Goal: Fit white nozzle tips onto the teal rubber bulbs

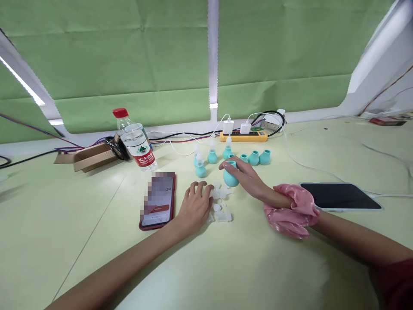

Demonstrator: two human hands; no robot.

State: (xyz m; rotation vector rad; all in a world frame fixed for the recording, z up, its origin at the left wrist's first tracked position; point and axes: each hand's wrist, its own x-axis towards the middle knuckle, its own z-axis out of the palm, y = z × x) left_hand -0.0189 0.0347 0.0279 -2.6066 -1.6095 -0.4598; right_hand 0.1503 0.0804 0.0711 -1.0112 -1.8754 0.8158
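My right hand (247, 176) is closed round a small teal bulb (230, 178), its round belly down and open neck up, just above the table. My left hand (195, 209) rests palm down with bent fingers apart, its fingertips at the edge of a small pile of translucent plastic pieces (222, 216). Whether a fingertip presses on one piece is hidden. Behind the hands stand several more teal bulbs (200, 170); those on the left carry translucent tips (229, 141), while those on the right (265, 157) have bare open necks.
A phone with a red case (158, 202) lies left of my left hand, a water bottle (137, 144) behind it. An open cardboard box (97, 157) holds black cable. A yellow power strip (243, 136) with chargers sits at the back. Another dark-screened phone (340, 196) lies at right, cabled.
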